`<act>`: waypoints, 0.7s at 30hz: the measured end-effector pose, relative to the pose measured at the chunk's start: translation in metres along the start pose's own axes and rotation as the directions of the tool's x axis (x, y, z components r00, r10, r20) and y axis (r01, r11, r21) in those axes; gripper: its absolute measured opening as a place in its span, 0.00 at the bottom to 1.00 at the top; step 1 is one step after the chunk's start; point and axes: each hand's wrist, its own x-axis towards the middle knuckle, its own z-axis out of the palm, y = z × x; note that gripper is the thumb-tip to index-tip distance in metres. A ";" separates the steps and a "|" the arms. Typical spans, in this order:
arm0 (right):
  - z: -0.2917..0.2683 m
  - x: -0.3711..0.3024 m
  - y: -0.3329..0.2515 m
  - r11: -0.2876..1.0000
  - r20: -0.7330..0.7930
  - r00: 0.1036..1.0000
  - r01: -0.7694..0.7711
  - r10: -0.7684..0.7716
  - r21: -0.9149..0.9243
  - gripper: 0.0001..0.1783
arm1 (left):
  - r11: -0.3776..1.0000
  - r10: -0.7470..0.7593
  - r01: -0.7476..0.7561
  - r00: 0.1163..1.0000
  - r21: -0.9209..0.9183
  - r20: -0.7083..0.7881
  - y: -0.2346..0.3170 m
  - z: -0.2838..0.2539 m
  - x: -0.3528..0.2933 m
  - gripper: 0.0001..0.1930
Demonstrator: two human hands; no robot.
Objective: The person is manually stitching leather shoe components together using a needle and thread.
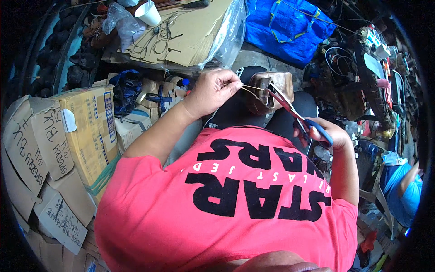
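Two hands work thread and scissors at a brown shoe on the person's lap.

Upper centre of the frame: the left hand (213, 90) pinches a taut thread (249, 89) closed between its fingertips, leading right to the brown shoe (270, 90). Right of centre, the right hand (328, 133) grips blue-handled scissors (294, 112), blades parted at the shoe.

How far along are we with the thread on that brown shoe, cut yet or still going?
Done: the thread already comes out of the brown shoe on the lap, so stitching appears in place there. In hand: the left hand pinches the thread taut while the right hand holds blue-handled scissors, blades open at the shoe. Left: the thread looks uncut; whether more stitching remains cannot be told.
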 end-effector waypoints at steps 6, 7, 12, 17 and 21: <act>-0.001 0.018 0.038 0.964 0.124 0.990 0.033 -0.068 0.264 0.46 | 0.999 -0.043 0.043 0.999 0.005 0.022 0.008 0.003 -0.010 0.06; -0.002 0.020 0.039 0.951 0.146 0.984 0.053 -0.101 0.305 0.47 | 0.999 -0.031 0.031 1.000 -0.018 -0.002 0.010 0.005 -0.010 0.05; -0.008 0.033 0.037 0.941 0.267 0.957 0.021 -0.117 0.337 0.49 | 0.999 0.013 -0.013 1.000 -0.033 0.002 0.017 0.008 -0.013 0.05; 0.002 0.050 0.043 0.861 0.155 0.976 0.053 -0.152 0.506 0.49 | 0.995 0.092 -0.085 0.985 -0.053 0.145 0.014 0.019 -0.016 0.04; 0.015 0.059 0.044 0.847 0.032 0.993 0.079 -0.113 0.526 0.45 | 0.983 0.159 -0.176 0.961 0.058 0.225 0.004 0.029 -0.019 0.04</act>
